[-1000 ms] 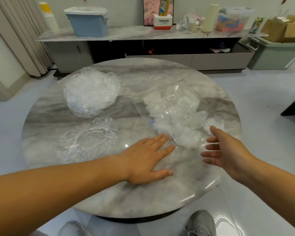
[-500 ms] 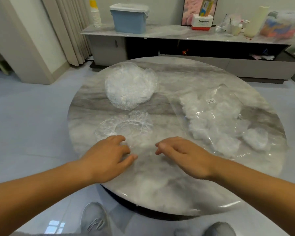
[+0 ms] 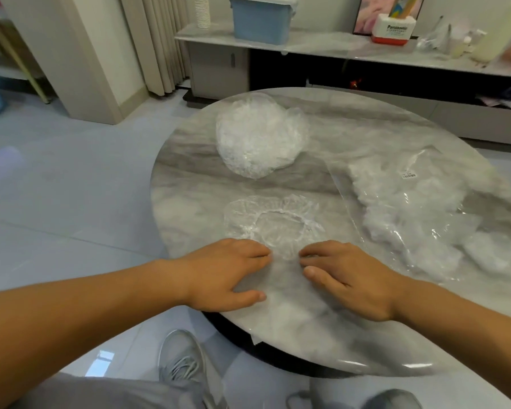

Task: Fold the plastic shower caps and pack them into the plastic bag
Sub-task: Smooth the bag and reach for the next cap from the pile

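Marble in grey and white veins tops the round table (image 3: 189, 178) we lean over, and its smooth face is why such thin film can be laid out flat on it. Starting at the left, our left hand (image 3: 227, 273) rests on the near part of the tabletop, thumb out along the surface. Its fingers are bent, with their tips at the near hem of a single shower cap (image 3: 273, 222). That cap lies opened out just ahead of us with its gathered elastic ring facing up, placed close so both hands reach it without stretching. Beyond it, toward the far side, sits a heap of caps (image 3: 260, 134), loose and puffed. It is kept well apart from the one in work, so we judge it the supply not yet folded. Our right hand (image 3: 345, 276) mirrors the left, a small gap between the two, fingers curled at the same hem. Clear film on pale stone is hard to read, so we cannot tell whether either hand already pinches the hem or only touches it. The paired placement suits lifting the near edge and folding it away from us, which we take as the step in hand. Farthest right lies the plastic bag (image 3: 353, 202), flat on the table. White folded caps (image 3: 393, 231) show through it, near enough that a finished fold has a short trip.
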Motion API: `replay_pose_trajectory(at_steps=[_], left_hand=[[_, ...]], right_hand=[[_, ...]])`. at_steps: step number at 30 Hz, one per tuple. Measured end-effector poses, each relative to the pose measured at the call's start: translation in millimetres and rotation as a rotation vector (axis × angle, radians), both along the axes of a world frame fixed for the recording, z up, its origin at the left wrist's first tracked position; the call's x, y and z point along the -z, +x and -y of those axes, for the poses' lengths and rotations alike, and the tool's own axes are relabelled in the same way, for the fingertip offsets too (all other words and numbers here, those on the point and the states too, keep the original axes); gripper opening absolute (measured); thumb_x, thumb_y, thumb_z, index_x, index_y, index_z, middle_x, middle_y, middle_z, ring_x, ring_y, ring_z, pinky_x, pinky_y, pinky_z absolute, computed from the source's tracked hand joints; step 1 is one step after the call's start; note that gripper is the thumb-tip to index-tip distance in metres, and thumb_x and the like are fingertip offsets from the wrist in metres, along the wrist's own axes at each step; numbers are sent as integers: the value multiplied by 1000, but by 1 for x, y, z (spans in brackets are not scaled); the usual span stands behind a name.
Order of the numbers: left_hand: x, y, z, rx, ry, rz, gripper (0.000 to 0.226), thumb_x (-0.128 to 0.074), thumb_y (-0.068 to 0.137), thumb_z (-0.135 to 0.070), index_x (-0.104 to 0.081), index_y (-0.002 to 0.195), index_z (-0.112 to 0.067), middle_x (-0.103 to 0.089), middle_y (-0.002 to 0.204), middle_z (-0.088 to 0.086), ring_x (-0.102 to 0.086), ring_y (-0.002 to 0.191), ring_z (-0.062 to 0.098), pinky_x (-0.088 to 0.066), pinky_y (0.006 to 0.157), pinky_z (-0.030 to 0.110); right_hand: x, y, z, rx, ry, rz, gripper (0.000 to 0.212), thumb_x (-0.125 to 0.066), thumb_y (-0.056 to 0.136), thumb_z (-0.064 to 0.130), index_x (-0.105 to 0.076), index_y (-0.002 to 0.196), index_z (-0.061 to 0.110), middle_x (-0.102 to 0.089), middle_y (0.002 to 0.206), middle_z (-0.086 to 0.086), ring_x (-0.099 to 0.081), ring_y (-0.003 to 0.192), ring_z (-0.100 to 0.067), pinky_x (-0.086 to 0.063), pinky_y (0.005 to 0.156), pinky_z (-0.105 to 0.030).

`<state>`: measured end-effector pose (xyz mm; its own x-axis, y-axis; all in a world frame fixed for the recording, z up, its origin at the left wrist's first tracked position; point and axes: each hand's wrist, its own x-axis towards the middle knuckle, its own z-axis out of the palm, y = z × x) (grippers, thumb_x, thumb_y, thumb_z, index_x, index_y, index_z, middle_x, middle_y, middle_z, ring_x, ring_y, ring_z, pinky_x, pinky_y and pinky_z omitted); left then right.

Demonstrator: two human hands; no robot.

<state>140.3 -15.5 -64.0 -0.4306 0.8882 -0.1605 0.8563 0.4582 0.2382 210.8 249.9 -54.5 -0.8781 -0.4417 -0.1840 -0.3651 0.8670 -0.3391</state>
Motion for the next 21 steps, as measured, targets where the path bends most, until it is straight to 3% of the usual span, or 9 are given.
replay_pose_trajectory(at_steps=[4, 8, 11, 13, 16, 19, 21], left_hand=[[-2, 7, -11, 71, 25, 21, 74, -43, 96, -60, -43, 151, -10, -42, 156, 6, -36, 143, 21, -22, 118, 30], [-5, 11, -24, 101, 54, 55, 68, -53, 98, -53, -43, 151, -11, -44, 155, 4, -34, 143, 19, -14, 116, 22], [-7, 9, -27, 89, 28, 135, 68, -50, 100, -53, -36, 156, -17, -35, 160, -1, -32, 145, 13, -20, 118, 20], [-9, 7, -28, 63, 32, 156, 68, -50, 99, -53, -34, 157, -21, -32, 162, -6, -30, 146, 8, -23, 118, 19], [-10, 0, -29, -13, 99, 204, 67, -57, 98, -50, -38, 155, -22, -35, 160, -9, -36, 141, 1, -27, 116, 15], [-5, -6, -30, -128, 216, 345, 63, -68, 92, -45, -50, 148, -21, -49, 146, -12, -58, 115, -1, -45, 103, 21], [-1, -8, -33, -212, 263, 418, 59, -74, 89, -43, -56, 141, -23, -55, 134, -14, -65, 99, 3, -53, 92, 25]], right_hand=[[-6, 17, -12, 97, -156, 61, 82, -13, 92, 71, -73, 117, 20, -51, 145, 14, -38, 132, 6, -29, 113, -20], [-1, 24, -12, 58, -146, 1, 89, -7, 90, 80, -75, 112, 25, -45, 149, 18, -31, 137, 5, -23, 116, -24], [6, 25, -15, 56, -120, 53, 97, -1, 87, 82, -73, 119, 25, -43, 153, 15, -29, 140, 3, -21, 118, -22], [7, 25, -16, 44, -115, 48, 87, -7, 92, 76, -71, 124, 26, -46, 152, 12, -33, 139, 0, -24, 118, -24], [4, 23, -15, 60, -211, 16, 88, -9, 97, 71, -70, 120, 12, -64, 132, -1, -53, 124, -11, -35, 108, -22], [2, 20, -17, 182, -354, 67, 92, -19, 94, 75, -65, 107, -4, -68, 106, -17, -61, 102, -27, -44, 94, -33], [2, 16, -18, 314, -446, 134, 92, -27, 86, 79, -66, 104, -3, -71, 101, -13, -65, 96, -25, -49, 93, -39]])
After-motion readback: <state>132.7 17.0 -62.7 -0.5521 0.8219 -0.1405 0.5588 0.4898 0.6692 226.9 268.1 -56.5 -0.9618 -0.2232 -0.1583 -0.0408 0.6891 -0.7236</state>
